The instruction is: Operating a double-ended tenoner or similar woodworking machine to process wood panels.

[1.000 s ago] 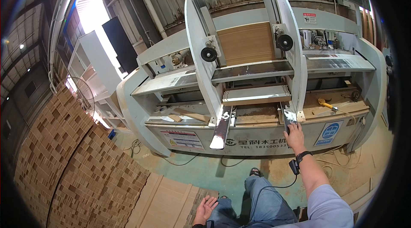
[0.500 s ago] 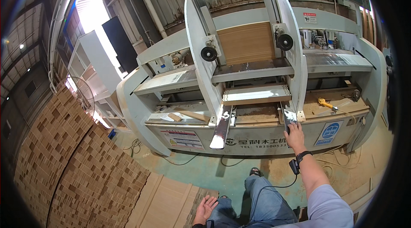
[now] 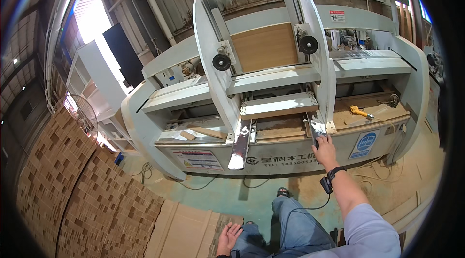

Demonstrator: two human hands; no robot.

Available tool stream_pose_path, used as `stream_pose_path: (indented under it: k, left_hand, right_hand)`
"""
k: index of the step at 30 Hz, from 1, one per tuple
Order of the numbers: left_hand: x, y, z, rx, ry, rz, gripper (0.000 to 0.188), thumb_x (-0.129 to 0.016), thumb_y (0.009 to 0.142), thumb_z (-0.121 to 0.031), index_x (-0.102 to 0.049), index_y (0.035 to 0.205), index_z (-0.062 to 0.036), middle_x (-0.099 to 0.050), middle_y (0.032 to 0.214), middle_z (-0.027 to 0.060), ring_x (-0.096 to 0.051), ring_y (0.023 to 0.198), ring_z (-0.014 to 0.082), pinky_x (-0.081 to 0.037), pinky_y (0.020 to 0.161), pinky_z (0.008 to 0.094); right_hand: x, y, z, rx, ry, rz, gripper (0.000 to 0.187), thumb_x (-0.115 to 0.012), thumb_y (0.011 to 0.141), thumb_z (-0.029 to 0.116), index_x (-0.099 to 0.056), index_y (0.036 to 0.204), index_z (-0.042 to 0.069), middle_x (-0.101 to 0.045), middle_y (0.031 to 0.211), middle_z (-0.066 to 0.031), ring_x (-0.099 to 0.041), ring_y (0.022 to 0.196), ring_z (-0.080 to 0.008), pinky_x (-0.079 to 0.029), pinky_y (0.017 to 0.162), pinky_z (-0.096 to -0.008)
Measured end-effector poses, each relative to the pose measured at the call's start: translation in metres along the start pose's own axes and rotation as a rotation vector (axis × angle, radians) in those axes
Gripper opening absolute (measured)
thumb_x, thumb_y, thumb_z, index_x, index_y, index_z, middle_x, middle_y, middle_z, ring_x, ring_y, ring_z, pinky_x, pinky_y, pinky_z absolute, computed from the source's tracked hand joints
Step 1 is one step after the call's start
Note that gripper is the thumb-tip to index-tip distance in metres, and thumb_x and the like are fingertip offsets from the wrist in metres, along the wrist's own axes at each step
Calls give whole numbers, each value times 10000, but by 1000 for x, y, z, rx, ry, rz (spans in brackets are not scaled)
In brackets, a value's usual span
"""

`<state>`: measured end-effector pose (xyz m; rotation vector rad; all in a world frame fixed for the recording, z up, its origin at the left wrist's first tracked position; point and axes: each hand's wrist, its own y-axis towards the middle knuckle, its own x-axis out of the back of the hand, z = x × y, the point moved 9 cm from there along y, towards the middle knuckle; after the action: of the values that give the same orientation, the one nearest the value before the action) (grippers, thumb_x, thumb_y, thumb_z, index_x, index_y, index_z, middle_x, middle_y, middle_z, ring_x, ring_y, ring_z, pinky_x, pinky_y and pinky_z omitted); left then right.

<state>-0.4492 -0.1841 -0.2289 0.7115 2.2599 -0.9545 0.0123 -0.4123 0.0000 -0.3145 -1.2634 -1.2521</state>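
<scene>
My right hand [image 3: 324, 151] rests on the front end of the right metal rail [image 3: 317, 129] of a large grey-white woodworking machine [image 3: 220, 83]. Its fingers are stretched out over the rail and slightly apart. Low in the view, my left hand [image 3: 230, 236] hangs palm up with loosely curled, spread fingers and nothing in it. Beside it lie flat brown boards [image 3: 186, 231]. A brown wooden panel [image 3: 265, 47] stands between the machine's two upright plates. Below it, a pale-topped board [image 3: 278, 105] lies across the rails. The left rail [image 3: 238, 149] juts forward, its surface worn.
Tall stacks of brown wooden pieces [image 3: 87, 190] fill the left side. A yellow air gun [image 3: 358, 111] and hose lie on the machine's right bed. Wood offcuts [image 3: 206, 132] lie on its left bed. Cables [image 3: 198, 185] run over the floor. A caged fan [image 3: 82, 113] stands behind the stacks.
The view has shifted slightly, so the machine appears farther left. My right hand stays at the right rail's end, and my left hand remains palm up. The panel's face, lined before, looks plain now.
</scene>
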Motion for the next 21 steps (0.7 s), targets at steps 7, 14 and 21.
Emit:
stream_pose_path:
  k: [7, 14, 21]
  left_hand:
    - [-1, -1, 1, 6, -6, -9, 318, -388, 929, -282, -444, 1106, -24, -497, 1112, 200, -449, 1123, 342, -357, 971, 508]
    - [0, 1, 0, 2, -3, 17, 360, -387, 930, -277, -389, 1172, -11, -459, 1151, 216, -427, 1145, 351, -351, 976, 511]
    - [4, 3, 1, 5, -30, 20, 329, -398, 926, -278, -421, 1127, -18, -475, 1134, 214, -443, 1131, 348, -362, 966, 515]
  right_hand:
    - [1, -1, 1, 12, 12, -6, 392, -610, 755, 270, -550, 1069, 45, -492, 1200, -114, -373, 1169, -353, -369, 948, -400]
    - [0, 0, 0, 9, 8, -13, 396, -615, 751, 273, -551, 1074, 53, -489, 1209, -108, -369, 1177, -352, -379, 933, -410]
    - [0, 0, 0, 10, -4, -14, 404, -619, 750, 284, -552, 1080, 61, -487, 1221, -98, -366, 1185, -350, -392, 915, -420]
